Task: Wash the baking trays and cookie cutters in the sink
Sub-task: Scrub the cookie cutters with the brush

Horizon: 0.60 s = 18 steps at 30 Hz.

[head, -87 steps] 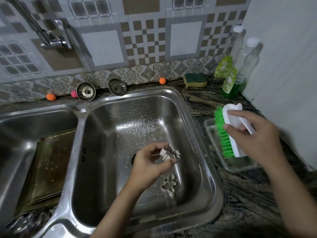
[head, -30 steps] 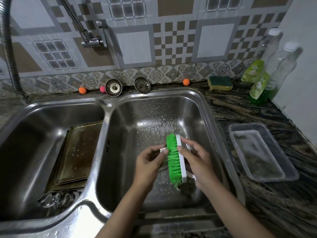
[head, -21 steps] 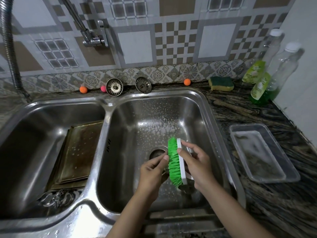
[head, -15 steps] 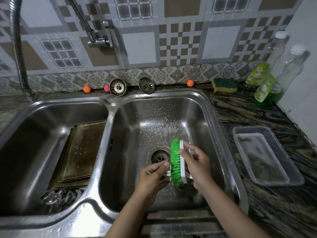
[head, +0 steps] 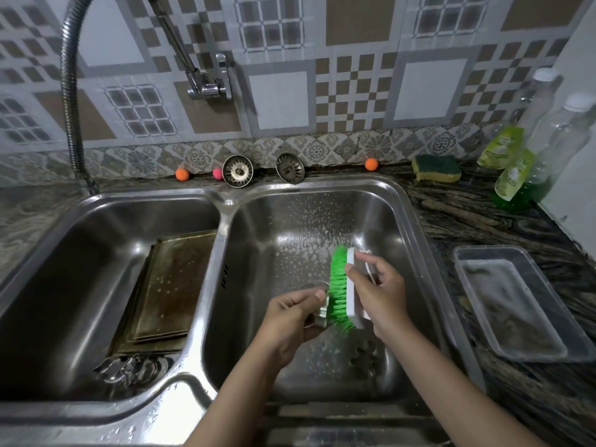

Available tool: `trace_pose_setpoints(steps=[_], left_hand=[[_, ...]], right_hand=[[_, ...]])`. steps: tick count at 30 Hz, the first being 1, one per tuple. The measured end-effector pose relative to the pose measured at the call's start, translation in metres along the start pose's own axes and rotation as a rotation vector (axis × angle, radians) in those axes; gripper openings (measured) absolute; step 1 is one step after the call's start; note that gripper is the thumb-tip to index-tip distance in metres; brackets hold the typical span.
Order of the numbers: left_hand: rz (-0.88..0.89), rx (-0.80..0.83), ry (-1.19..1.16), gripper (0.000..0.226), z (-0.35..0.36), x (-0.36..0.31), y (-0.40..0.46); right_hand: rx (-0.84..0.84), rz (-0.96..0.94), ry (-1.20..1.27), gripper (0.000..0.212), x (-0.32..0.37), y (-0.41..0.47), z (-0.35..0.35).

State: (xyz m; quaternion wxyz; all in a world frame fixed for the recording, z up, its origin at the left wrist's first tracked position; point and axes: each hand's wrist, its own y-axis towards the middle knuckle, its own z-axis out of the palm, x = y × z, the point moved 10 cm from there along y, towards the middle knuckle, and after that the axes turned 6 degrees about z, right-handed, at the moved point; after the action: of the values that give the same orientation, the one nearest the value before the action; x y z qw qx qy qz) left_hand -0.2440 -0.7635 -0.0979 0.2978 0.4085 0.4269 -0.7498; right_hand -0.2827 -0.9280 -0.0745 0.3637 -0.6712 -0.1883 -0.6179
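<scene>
Over the right sink basin, my left hand grips a small metal cookie cutter, mostly hidden by my fingers. My right hand holds a white-backed brush with green bristles; the bristles press against the cutter. A gingerbread-man cookie cutter lies on the basin floor below my hands. In the left basin stacked baking trays lean flat, with several cutters in front of them.
A clear plastic container sits on the dark counter at right. At the back stand two soap bottles, a sponge, two sink strainers and small orange balls. The faucet and a flexible hose hang above.
My right hand carried the brush from the container over to the right basin. It now rubs against the cutter, sliding up and down between frames. The camera shifted slightly.
</scene>
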Motion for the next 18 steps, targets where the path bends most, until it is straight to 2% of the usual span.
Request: trace_pose_setpoints(steps=[5,8,10,14,18], left_hand=[[0.179,-0.280,0.060,0.013,-0.087,-0.054,-0.018],[0.278,-0.495,0.224,0.014,-0.172,-0.093,-0.045],[0.283,-0.609,0.359,0.011,-0.228,-0.106,-0.061],[0.048,-0.746,0.634,0.010,-0.325,-0.087,-0.062],[-0.249,-0.687,0.810,0.015,-0.369,-0.051,-0.046]], right_hand=[[0.061,-0.014,-0.045,0.023,-0.002,0.002,0.009],[0.115,-0.036,-0.083,0.024,-0.007,-0.001,0.007],[0.134,-0.030,-0.112,0.024,-0.012,0.000,0.002],[0.141,-0.007,-0.153,0.027,-0.025,0.006,-0.010],[0.144,0.006,-0.135,0.023,-0.025,0.007,-0.016]])
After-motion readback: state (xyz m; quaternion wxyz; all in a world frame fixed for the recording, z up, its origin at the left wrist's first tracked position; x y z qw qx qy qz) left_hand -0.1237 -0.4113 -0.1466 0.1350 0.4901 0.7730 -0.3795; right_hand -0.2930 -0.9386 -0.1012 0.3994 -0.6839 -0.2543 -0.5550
